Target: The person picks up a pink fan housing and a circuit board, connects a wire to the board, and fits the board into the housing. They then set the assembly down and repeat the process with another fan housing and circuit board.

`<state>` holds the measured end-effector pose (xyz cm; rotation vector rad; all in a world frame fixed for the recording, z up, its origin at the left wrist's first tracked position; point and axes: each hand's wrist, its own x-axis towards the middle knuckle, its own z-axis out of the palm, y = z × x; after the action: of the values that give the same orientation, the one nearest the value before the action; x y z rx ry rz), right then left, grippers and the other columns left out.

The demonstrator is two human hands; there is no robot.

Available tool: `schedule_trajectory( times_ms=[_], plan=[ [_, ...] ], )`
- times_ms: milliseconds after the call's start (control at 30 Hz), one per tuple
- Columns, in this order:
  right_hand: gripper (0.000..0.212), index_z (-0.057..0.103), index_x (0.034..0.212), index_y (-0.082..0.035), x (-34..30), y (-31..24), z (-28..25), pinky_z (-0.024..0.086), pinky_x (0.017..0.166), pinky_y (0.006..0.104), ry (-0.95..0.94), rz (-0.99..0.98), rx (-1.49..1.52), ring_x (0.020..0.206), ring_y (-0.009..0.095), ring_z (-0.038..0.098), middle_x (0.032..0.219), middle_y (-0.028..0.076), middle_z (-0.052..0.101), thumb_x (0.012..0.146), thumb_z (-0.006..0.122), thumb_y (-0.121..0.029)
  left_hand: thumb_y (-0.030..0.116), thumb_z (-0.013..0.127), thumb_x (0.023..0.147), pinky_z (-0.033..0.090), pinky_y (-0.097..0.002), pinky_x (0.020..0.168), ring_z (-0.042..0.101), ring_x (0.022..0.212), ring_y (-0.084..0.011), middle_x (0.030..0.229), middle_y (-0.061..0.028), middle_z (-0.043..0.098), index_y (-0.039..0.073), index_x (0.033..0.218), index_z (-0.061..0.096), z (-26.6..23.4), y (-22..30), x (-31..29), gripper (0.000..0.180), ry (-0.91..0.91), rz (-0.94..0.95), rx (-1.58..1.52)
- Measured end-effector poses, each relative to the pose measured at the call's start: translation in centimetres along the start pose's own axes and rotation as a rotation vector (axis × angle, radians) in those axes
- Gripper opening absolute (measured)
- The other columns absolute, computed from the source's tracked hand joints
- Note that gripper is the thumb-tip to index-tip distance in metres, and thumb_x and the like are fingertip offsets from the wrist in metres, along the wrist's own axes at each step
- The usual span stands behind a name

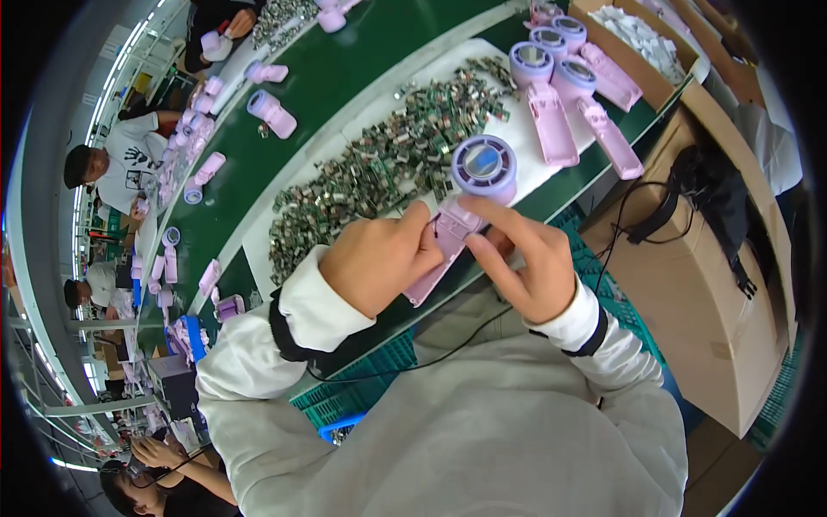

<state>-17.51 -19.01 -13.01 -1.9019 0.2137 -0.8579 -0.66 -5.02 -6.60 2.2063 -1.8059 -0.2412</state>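
A handheld fan with a round purple head (pixel 484 165) and an opened pink handle shell (pixel 441 252) lies at a slant in front of me. My left hand (pixel 379 258) is closed, its thumb and forefinger at the left edge of the handle. A small dark wire shows beside those fingertips. From the other side my right hand (pixel 527 263) grips the fan just below its head, forefinger and thumb bent over the handle's top. Its other fingers are partly hidden. Left of the fan spreads a heap of small green circuit boards (pixel 370 164) on a white sheet.
Several more opened pink fans (pixel 551 125) lie at the upper right, near a cardboard box (pixel 642 43) of white pieces. A green conveyor belt (pixel 319 82) carries fans beyond. A large carton (pixel 698 284) with a black strap bag stands to my right. Co-workers sit at the left.
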Motion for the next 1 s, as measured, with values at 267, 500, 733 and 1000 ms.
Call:
schedule_trajectory(
  times_ms=[267,500,733,1000],
  plan=[
    [0.036,0.073,0.125,-0.008,-1.0,1.0,0.3,0.047,0.051,0.0336,-0.118,-0.036,-0.206,0.053,0.021,0.060,0.063,0.009,0.061,0.089,0.072,-0.006,0.022,0.066,0.094,0.053,-0.0475,0.048,0.065,0.053,-0.0373,0.063,-0.0166,0.064,0.002,0.092,0.052,3.9,0.8,-1.9,0.024,0.010,0.038,0.103],
    [0.035,0.073,0.124,-0.008,-0.8,1.5,0.5,0.049,0.052,0.0376,-0.107,-0.128,-0.234,0.054,0.025,0.062,0.064,0.011,0.063,0.089,0.071,-0.008,0.022,0.064,0.094,0.052,-0.0440,0.045,0.066,0.052,-0.0336,0.066,-0.0146,0.065,0.002,0.089,0.053,3.6,1.0,-1.5,0.023,0.045,0.128,0.090],
    [0.032,0.074,0.118,-0.009,0.0,0.3,1.4,0.053,0.055,0.0411,-0.126,-0.190,-0.370,0.060,0.031,0.066,0.071,0.011,0.069,0.086,0.071,-0.008,0.018,0.064,0.087,0.052,-0.0385,0.045,0.066,0.051,-0.0250,0.064,-0.0094,0.062,0.003,0.086,0.055,4.6,1.6,-1.1,0.017,0.007,0.132,0.528],
    [0.023,0.075,0.106,-0.009,0.7,0.3,-0.3,0.054,0.056,0.0408,-0.323,-0.133,-0.423,0.061,0.031,0.068,0.070,0.010,0.069,0.084,0.074,-0.015,0.014,0.064,0.084,0.053,-0.0343,0.051,0.067,0.057,-0.0224,0.070,-0.0065,0.061,0.002,0.091,0.057,1.9,1.7,-1.0,0.015,-0.032,0.219,0.446]
  ],
)
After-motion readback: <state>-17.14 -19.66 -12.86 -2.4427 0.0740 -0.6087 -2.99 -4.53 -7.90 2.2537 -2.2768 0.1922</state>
